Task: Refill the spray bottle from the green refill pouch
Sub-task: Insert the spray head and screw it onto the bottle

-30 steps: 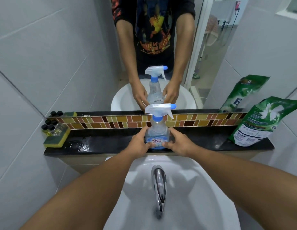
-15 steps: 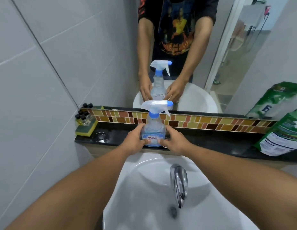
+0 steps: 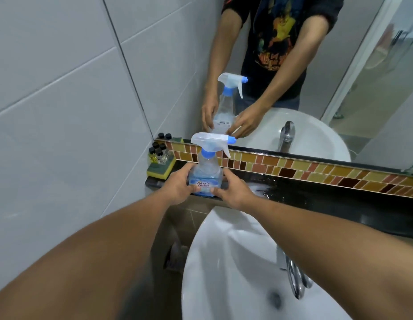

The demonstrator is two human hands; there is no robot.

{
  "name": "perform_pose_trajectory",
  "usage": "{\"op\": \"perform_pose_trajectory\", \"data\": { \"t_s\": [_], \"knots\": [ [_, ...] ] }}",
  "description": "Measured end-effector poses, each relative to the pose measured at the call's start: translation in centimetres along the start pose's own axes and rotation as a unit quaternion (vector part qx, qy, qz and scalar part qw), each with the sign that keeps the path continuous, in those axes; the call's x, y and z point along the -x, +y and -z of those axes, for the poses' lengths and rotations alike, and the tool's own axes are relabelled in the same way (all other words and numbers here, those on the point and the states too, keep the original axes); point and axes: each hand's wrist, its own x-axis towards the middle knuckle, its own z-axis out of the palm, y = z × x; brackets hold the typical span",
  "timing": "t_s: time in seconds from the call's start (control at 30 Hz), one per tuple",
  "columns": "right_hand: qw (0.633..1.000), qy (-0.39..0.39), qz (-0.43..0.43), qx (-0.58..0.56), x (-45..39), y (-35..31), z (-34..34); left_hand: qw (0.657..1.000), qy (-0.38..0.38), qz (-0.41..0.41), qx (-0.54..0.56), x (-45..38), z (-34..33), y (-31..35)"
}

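A clear spray bottle (image 3: pixel 206 172) with a white trigger head, blue collar and blue label stands upright at the left end of the black ledge (image 3: pixel 316 192). My left hand (image 3: pixel 177 184) grips its left side and my right hand (image 3: pixel 231 188) holds its right side near the base. The green refill pouch is out of view.
A yellow-green sponge (image 3: pixel 160 168) carrying several small black-capped bottles sits at the ledge's far left by the tiled wall. The white sink (image 3: pixel 224 262) with a chrome tap (image 3: pixel 295 278) lies below. A mirror (image 3: pixel 293 65) above the mosaic strip reflects me.
Both hands slid the spray bottle leftward along the ledge, close to the sponge. The view swung left, and the green pouch left the frame on the right.
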Motion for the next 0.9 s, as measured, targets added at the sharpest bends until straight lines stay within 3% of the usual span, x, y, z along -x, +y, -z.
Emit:
{"op": "perform_pose_trajectory", "data": {
  "t_s": [0.33,0.9],
  "knots": [
    [1.000,0.014,-0.004,-0.014,-3.3,-2.6,-4.8,0.999,0.023,0.014,-0.035,-3.3,3.6,-4.7],
    [0.999,0.019,-0.019,-0.021,-6.5,-4.6,-7.3,0.995,0.064,0.047,-0.056,-5.6,5.8,-6.5]
  ]
}}
